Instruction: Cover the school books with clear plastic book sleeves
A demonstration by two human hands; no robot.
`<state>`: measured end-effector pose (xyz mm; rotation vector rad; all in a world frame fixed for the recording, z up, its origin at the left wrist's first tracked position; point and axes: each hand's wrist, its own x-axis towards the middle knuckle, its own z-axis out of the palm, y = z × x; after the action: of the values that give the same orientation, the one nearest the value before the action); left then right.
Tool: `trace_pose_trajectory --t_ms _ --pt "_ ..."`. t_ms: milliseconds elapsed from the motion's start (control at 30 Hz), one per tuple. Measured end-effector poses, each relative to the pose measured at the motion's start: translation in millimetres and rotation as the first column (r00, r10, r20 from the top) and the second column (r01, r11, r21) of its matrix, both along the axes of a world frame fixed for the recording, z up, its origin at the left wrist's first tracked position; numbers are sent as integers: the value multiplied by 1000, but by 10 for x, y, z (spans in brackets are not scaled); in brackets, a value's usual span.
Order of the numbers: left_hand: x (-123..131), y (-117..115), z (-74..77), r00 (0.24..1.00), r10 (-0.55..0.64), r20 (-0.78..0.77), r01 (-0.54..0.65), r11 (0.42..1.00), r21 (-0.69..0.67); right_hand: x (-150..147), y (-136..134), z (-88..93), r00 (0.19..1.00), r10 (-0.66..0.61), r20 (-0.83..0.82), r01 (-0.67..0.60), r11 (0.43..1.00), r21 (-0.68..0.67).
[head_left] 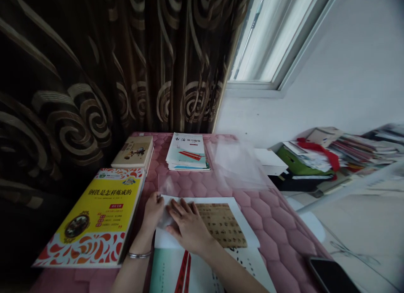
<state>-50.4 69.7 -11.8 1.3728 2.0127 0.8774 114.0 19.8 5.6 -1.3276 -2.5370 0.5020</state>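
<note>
A book (251, 234) lies on the pink tablecloth in front of me, its brown page of calligraphy at the top and the white-green cover with red strips below. My left hand (153, 213) is closed at the book's upper left corner, pinching clear plastic film (167, 187) that sticks up there. A bracelet circles the left wrist. My right hand (188, 228) lies flat with fingers spread over the left part of the page, pressing near the film. The film's lower portion is partly hidden by my fingers.
A yellow book (94, 213) and a tan book stack (134, 152) lie left. Calligraphy books (187, 150) stand stacked at the back. Clear plastic sheets (238, 162) lie back right; a dark phone (331, 276) is at the right edge. Papers (362, 146) pile up beyond the table.
</note>
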Motion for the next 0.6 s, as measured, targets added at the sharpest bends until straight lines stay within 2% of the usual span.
trace_pose_trajectory --t_ms 333,433,600 --pt "7 10 48 992 -33 -122 26 998 -54 -29 91 -3 998 -29 -54 32 998 48" --pt "5 16 56 988 -49 -150 38 996 -76 95 99 108 998 -44 -37 45 999 25" --pt "-8 16 46 980 -73 -185 57 994 -94 434 41 305 980 -156 127 165 984 -62"
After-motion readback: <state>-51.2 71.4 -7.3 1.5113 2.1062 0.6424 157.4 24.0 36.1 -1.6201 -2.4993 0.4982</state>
